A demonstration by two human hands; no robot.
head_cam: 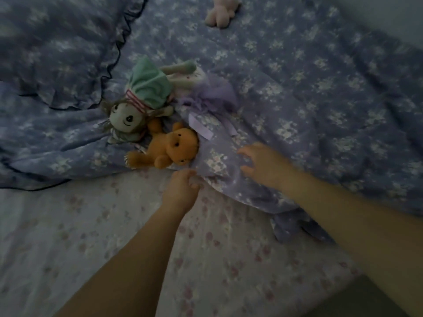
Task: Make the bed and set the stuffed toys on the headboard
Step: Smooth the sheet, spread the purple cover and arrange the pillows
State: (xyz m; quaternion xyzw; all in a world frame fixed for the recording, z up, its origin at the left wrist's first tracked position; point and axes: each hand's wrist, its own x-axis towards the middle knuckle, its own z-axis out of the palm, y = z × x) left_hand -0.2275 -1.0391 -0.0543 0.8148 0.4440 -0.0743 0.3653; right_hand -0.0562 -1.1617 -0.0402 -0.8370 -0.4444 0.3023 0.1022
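Note:
A rumpled blue floral duvet (pixel 309 92) covers the far part of the bed. On it lie an orange teddy bear (pixel 167 147), a doll in a green dress (pixel 142 97) and a toy in a purple dress (pixel 210 97), partly tucked under a fold. A pink plush toy (pixel 222 12) lies at the far edge. My left hand (pixel 183 188) pinches the duvet's edge just below the bear. My right hand (pixel 263 165) hovers over the duvet fold with fingers spread.
A pale sheet with pink flowers (pixel 114 248) covers the near mattress. A ruffled blue floral pillow (pixel 57 49) lies at the far left. The bed's corner and a strip of floor (pixel 357 300) show at the bottom right.

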